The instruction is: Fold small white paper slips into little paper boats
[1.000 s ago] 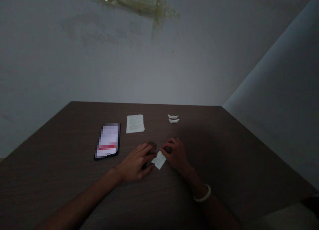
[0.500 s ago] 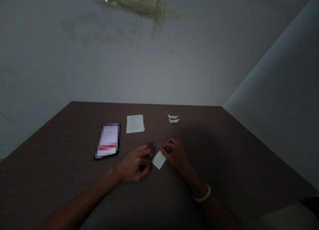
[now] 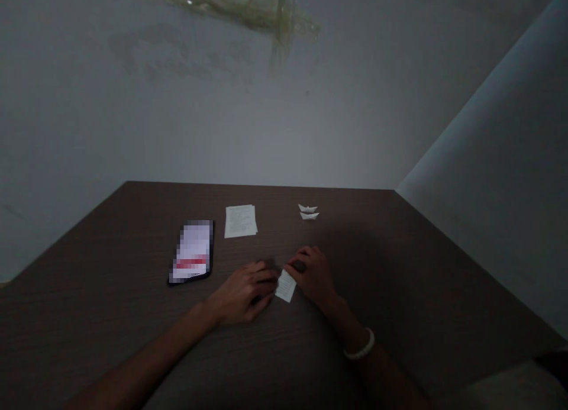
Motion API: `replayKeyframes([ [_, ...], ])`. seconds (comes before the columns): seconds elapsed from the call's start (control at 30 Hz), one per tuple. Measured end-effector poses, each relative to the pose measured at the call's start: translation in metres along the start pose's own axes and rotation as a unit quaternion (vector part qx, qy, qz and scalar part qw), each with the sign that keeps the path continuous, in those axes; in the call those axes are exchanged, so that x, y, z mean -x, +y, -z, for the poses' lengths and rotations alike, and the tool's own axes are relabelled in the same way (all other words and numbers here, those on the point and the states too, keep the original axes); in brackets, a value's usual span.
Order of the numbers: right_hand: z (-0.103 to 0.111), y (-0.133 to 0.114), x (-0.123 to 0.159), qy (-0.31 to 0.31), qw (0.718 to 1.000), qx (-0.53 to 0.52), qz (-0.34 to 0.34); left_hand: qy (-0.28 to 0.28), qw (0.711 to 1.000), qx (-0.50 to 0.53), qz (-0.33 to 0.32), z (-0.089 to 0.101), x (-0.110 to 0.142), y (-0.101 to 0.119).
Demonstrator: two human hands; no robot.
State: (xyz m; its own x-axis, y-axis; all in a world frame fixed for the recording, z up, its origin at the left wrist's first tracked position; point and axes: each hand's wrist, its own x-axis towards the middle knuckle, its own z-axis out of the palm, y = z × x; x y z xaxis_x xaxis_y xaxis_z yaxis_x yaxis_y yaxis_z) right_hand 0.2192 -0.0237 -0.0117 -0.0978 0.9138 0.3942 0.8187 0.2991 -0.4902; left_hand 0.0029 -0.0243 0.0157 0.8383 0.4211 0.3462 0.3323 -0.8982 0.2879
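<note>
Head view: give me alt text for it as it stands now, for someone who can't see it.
Two bare hands, left and right, work at a small printed paper on a dark wooden table. Beyond them lie a stack of printed sheets and two small folded paper boats; a phone lies to the left.

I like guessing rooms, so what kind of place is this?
Probably a plain room indoors, maybe at home. You can see a bare wooden-looking table pushed up to a grey wall, with a phone lying on it.
</note>
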Motion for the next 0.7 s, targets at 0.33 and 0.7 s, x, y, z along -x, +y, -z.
replayKeyframes([
  [0.33, 0.0039, 0.0011, -0.0014, -0.003, 1.000, -0.003, 0.015, -0.026, 0.997, -0.066, -0.019, -0.0057, 0.0015, 0.0005],
  [0.7, 0.0031, 0.0009, -0.0031, -0.024, 1.000, -0.004, 0.010, 0.015, 0.999, -0.011, 0.027, -0.0057, 0.0013, -0.0029],
])
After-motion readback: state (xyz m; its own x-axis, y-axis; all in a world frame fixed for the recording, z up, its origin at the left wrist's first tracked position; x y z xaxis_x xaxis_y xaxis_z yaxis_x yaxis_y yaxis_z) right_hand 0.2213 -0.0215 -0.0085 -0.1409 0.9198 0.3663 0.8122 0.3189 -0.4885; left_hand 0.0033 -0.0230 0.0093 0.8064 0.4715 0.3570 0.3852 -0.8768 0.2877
